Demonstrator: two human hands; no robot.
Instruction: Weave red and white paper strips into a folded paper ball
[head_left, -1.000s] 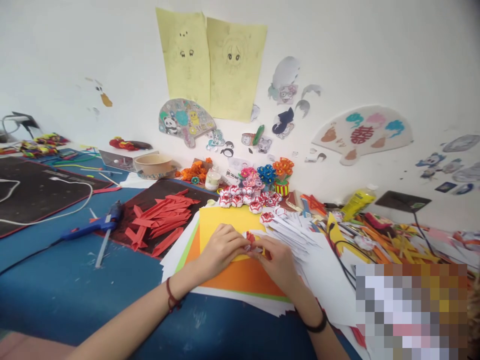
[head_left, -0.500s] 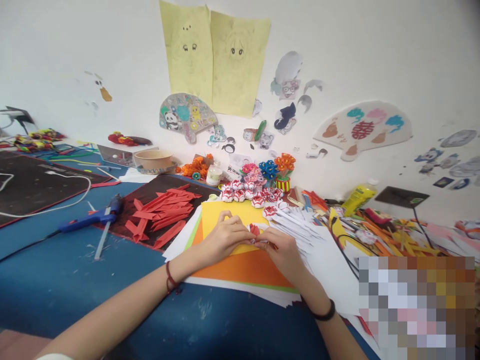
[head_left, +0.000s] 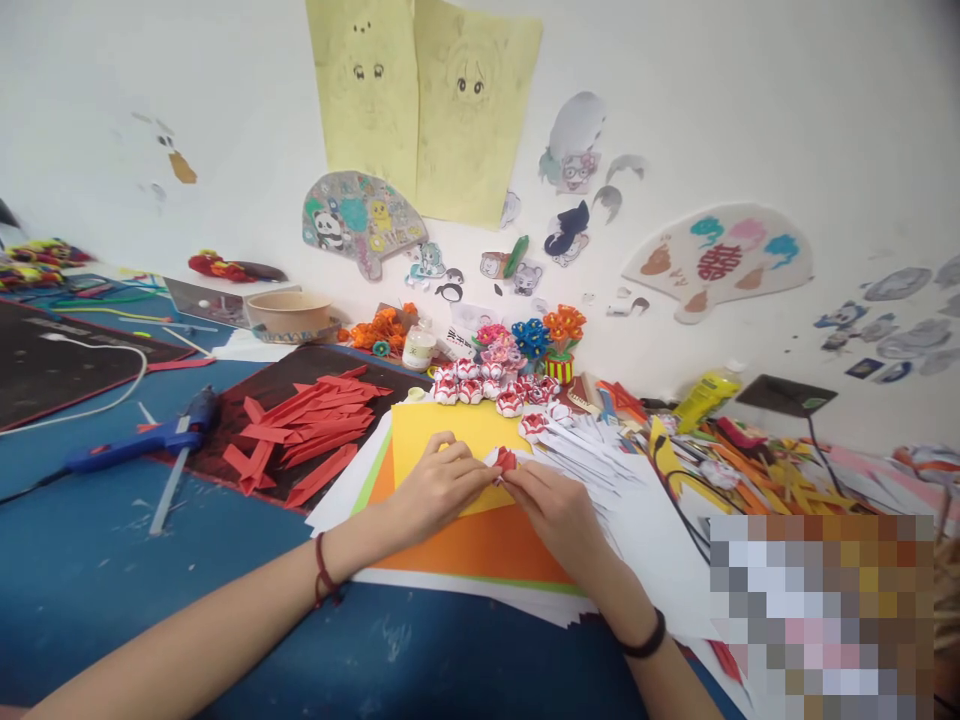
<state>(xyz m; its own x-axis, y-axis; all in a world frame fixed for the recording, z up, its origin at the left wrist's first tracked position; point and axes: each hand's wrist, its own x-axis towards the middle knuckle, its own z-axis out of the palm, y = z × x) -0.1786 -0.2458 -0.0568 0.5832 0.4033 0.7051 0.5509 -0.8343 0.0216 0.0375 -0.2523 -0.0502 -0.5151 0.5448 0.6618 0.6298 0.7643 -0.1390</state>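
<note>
Between my fingertips is a small red and white paper flower, partly hidden by the fingers. My left hand pinches it from the left, and my right hand pinches it from the right. Both hands are over a stack of coloured paper, with a yellow sheet above an orange sheet. Just beyond my hands, several finished red and white paper flowers sit in a cluster. White paper strips fan out beside my right hand.
Folded red paper strips lie on a dark mat at left, near a blue glue gun. Behind stand a round bowl, a small white bottle and a striped flower pot. A yellow bottle and paper scraps are at right.
The white strip loop that stood out above the flower now lies closer around it. Both hands stay pinched on the flower, and the view has shifted slightly.
</note>
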